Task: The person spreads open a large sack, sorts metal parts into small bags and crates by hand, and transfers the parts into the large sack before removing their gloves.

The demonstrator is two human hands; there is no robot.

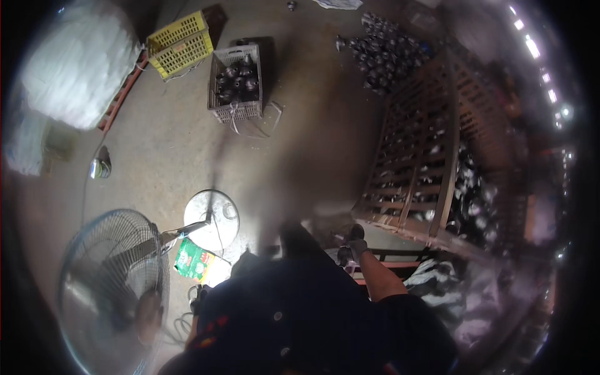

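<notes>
My right hand (359, 247), in a grey glove with dark fingers, is out to the right of my body. Its fingers curl round a shiny, dark, rounded metal piece (345, 256), partly hidden by the hand. At my left side, my left hand (199, 299) is low, between my body and a standing fan (112, 281). It looks dark-gloved, and its fingers are too small and shadowed to make out. A green packet (192, 259) lies beside the fan's round white base (199, 219), just ahead of that hand.
A grey crate (217, 112) with dark rounded metal pieces stands ahead, beside a yellow crate (178, 47). More pieces (384, 53) are heaped at the far right. A large slatted wooden bin (451, 187) full of pieces stands at right. White sacks (81, 69) are at far left.
</notes>
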